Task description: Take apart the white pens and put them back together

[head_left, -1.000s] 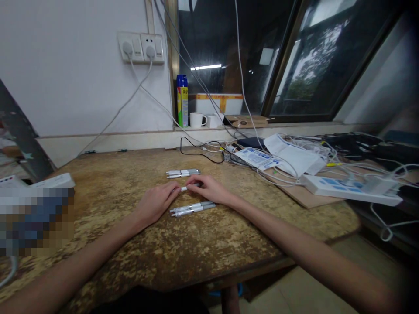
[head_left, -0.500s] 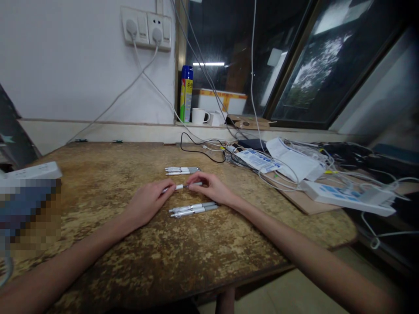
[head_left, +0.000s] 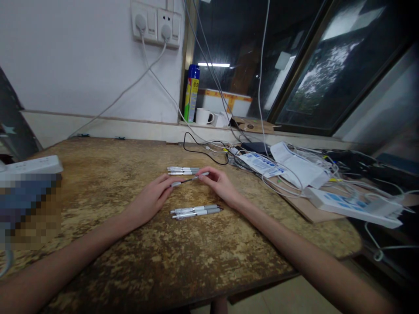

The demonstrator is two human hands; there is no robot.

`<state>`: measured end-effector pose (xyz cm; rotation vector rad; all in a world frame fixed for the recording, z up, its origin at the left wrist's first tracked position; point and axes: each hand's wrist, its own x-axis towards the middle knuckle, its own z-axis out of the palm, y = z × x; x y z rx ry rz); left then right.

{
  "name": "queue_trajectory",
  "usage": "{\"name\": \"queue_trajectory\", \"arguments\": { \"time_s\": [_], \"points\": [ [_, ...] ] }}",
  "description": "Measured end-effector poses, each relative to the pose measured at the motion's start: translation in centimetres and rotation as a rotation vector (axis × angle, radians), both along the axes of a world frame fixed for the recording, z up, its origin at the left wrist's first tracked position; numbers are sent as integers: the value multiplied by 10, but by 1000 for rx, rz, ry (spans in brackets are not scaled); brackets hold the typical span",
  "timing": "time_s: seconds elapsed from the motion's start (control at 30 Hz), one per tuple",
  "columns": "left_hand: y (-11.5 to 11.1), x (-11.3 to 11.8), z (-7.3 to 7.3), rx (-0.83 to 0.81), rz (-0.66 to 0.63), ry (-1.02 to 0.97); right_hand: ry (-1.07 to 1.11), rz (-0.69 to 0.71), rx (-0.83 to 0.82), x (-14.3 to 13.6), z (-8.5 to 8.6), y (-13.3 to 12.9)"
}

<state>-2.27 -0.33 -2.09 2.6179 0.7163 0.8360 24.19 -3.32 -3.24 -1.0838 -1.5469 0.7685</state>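
Observation:
Between my hands is a pen in two parts, with a thin dark refill (head_left: 188,180) showing in the gap. My left hand (head_left: 157,191) pinches the white barrel (head_left: 176,183) at its left end. The grey part (head_left: 205,174) at the right end is pinched by my right hand (head_left: 218,183). Just behind the hands lies a group of white and grey pens (head_left: 183,170), partly covered by my right fingers. Nearer to me, more white and grey pens (head_left: 196,211) lie side by side on the worn wooden table (head_left: 183,253).
Papers (head_left: 296,165), tangled cables and a white power strip (head_left: 353,206) spread over the right side. Another power strip (head_left: 36,165) sits at the left edge. A spray can (head_left: 191,93) and a white mug (head_left: 204,116) stand on the windowsill.
The grey part has been drawn away from the white barrel, baring the dark refill. My right hand has moved slightly up and away from my left. The view has shifted a little.

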Motion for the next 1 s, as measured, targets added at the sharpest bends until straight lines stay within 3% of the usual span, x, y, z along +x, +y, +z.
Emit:
{"name": "queue_trajectory", "arguments": {
  "time_s": [0.27,0.43,0.73,1.0],
  "points": [
    [0,-3,2,-14,41,-1,71,-49,6,10,4,1],
    [0,-3,4,6,47,20,-76,-135,81,11,6,1],
    [-6,1,6,64,10,33,-317,-20,124,-6,5,-12],
    [-6,2,5,40,34,7,-259,-6,101,-2,0,-7]
  ]
}}
